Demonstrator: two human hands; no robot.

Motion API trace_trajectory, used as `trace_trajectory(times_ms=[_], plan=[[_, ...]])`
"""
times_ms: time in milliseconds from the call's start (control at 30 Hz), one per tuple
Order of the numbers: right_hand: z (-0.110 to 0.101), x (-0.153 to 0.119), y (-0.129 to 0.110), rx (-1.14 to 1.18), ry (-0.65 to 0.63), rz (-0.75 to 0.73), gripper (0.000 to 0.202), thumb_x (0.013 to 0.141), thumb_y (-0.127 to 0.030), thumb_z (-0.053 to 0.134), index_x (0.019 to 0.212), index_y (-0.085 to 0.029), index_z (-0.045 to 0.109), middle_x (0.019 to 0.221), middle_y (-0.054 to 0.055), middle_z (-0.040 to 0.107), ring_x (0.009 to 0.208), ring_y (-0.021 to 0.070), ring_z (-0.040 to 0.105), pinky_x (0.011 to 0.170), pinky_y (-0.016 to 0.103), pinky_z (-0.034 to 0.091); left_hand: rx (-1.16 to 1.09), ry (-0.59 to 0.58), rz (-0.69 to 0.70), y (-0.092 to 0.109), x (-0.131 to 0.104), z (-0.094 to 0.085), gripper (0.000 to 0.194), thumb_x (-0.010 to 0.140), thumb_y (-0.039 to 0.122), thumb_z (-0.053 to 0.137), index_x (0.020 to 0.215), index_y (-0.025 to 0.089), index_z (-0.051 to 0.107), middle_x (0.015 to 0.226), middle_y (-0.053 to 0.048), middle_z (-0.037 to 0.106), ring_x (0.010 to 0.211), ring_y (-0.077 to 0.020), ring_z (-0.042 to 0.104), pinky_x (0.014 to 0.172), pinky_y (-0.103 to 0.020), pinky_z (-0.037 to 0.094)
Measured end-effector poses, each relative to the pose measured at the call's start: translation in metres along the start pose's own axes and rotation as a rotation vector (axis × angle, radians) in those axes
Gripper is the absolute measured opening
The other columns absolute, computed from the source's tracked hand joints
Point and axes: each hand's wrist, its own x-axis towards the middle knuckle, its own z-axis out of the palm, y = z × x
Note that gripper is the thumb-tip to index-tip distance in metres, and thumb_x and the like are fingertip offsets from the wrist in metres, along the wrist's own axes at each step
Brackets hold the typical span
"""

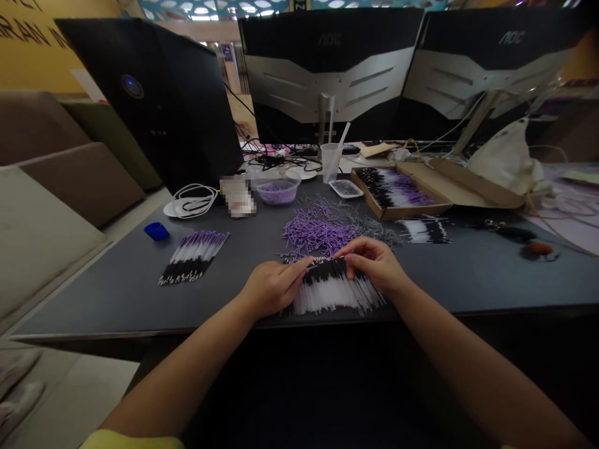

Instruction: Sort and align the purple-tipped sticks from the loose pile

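A wide row of black-and-clear thin sticks [327, 293] lies at the table's front edge, black ends away from me. My left hand [276, 284] rests at the row's left end, fingers together, index finger and thumb at the black tips. At the right end, my right hand [374, 265] has its thumb and index finger pinched near the tips; what lies between them is too small to make out. Just behind both hands is a loose heap of purple pieces [318, 229], with grey pieces [374, 231] beside it.
Purple-topped sticks [194, 257] and a blue cap [156, 231] lie left. Behind stand a clear tub [278, 189], a small tray [346, 189], a cup [330, 163] and an open cardboard box [412, 211] of sticks. More sticks [425, 230] lie right. Monitors [327, 75] and a computer tower [163, 106] stand behind.
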Motion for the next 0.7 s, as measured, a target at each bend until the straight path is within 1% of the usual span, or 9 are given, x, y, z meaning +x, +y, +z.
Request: trace_trajectory(times_ms=[267, 400, 533, 600, 700], plan=[[0.0024, -0.0004, -0.0015, 0.009, 0.029, -0.02, 0.01, 0.075, -0.024, 0.073, 0.081, -0.019, 0.067, 0.085, 0.002, 0.072, 0.045, 0.0084, 0.061, 0.046, 0.023, 0.051, 0.009, -0.017, -0.001, 0.0006, -0.0005, 0.0008, 0.033, 0.092, 0.02, 0.05, 0.124, 0.014, 0.053, 0.083, -0.002, 0.074, 0.06, -0.0146, 0.065, 0.055, -0.027, 0.046], [0.0026, -0.0011, -0.0017, -0.02, 0.03, -0.019, 0.011, 0.075, -0.024, 0.074, 0.081, -0.019, 0.066, 0.086, 0.003, 0.072, 0.047, 0.0094, 0.062, 0.047, 0.024, 0.052, 0.006, -0.019, -0.004, 0.0006, 0.0003, 0.0003, 0.032, 0.092, 0.021, 0.049, 0.123, 0.014, 0.053, 0.084, -0.003, 0.074, 0.061, -0.0141, 0.065, 0.056, -0.026, 0.047], [0.0044, -0.0027, -0.0015, -0.095, -0.012, 0.011, 0.016, 0.072, -0.028, 0.075, 0.082, -0.017, 0.069, 0.088, 0.006, 0.072, 0.051, 0.0103, 0.063, 0.051, 0.026, 0.055, -0.006, -0.021, -0.001, 0.0004, 0.0009, 0.0003, 0.032, 0.093, 0.022, 0.046, 0.123, 0.014, 0.054, 0.084, -0.004, 0.074, 0.061, -0.0132, 0.065, 0.058, -0.025, 0.047], [0.0056, -0.0037, -0.0013, -0.16, -0.06, 0.027, 0.019, 0.073, -0.028, 0.075, 0.088, -0.018, 0.072, 0.09, 0.006, 0.072, 0.055, 0.0105, 0.064, 0.053, 0.026, 0.056, -0.009, -0.029, 0.006, 0.0, 0.0007, 0.0005, 0.032, 0.092, 0.021, 0.047, 0.123, 0.015, 0.054, 0.084, -0.004, 0.074, 0.061, -0.0133, 0.065, 0.057, -0.025, 0.047], [0.0066, -0.0048, -0.0012, -0.211, -0.096, 0.037, 0.037, 0.074, -0.028, 0.074, 0.11, -0.023, 0.068, 0.103, 0.007, 0.071, 0.059, 0.01, 0.063, 0.057, 0.027, 0.057, -0.013, -0.044, 0.01, -0.0009, 0.0, 0.0006, 0.033, 0.092, 0.02, 0.048, 0.125, 0.016, 0.053, 0.087, -0.003, 0.074, 0.063, -0.0144, 0.066, 0.057, -0.026, 0.048]])
